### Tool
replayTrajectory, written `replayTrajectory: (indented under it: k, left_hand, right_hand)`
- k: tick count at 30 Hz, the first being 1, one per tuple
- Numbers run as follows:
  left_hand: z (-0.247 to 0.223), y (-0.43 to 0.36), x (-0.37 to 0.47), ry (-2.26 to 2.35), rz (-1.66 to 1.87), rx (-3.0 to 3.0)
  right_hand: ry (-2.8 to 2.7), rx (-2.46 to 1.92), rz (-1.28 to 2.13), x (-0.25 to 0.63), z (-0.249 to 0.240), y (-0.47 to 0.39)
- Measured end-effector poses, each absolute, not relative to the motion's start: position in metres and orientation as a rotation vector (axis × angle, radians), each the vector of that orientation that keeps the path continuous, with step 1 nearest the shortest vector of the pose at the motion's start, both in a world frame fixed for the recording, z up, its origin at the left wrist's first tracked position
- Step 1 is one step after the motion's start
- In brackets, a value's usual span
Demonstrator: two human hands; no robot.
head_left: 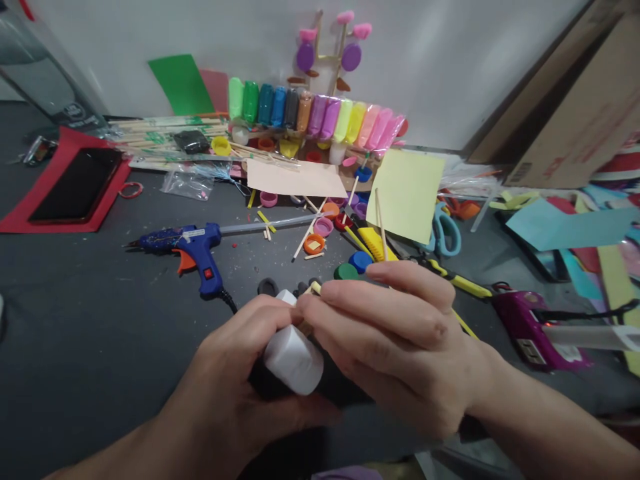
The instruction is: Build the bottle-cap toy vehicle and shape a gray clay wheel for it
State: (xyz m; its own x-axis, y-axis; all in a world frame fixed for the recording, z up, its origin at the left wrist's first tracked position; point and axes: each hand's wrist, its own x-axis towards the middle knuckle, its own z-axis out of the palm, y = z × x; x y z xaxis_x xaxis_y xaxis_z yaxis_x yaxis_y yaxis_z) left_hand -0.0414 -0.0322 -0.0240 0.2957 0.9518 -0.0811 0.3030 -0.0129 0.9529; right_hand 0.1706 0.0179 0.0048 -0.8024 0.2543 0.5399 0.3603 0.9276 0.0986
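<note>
My left hand point(240, 380) is closed around a small piece with a rounded white block point(294, 360) at its near end. A second bit of white shows just beyond the thumb. My right hand point(400, 340) meets it from the right, its fingers bent and its fingertips against the piece. Between the fingertips a small pale yellow bit point(315, 288) shows. Whether the right fingers pinch it is hidden. Dark parts lie under the white block, mostly covered by the hands.
A blue glue gun point(200, 250) lies left of the hands. Beyond them are coloured caps, sticks, a yellow sheet point(407, 193) and a row of clay packs point(320, 117). At right sit blue scissors point(447, 230) and a purple device point(535, 330). A phone point(75, 185) rests far left.
</note>
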Motion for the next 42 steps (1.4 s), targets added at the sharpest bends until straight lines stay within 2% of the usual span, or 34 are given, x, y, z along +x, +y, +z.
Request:
replayTrajectory:
  k: [10, 20, 28, 42]
  left_hand:
    - [-0.026, -0.035, -0.042, 1.249, 0.854, 1.609]
    - [-0.033, -0.036, -0.044, 1.181, 0.829, 1.699]
    - [-0.037, -0.037, -0.042, 1.164, 0.921, 1.851]
    - [-0.027, -0.035, -0.043, 1.122, 0.973, 1.941]
  right_hand:
    - [-2.472, -0.572, -0.079, 0.168, -0.005, 0.019]
    - [-2.560, -0.527, -0.151, 0.167, 0.010, 0.019]
    - [-2.533, -0.518, -0.112, 0.165, -0.003, 0.019]
    - [-2.388, -0.650, 0.239, 0.161, -0.001, 0.016]
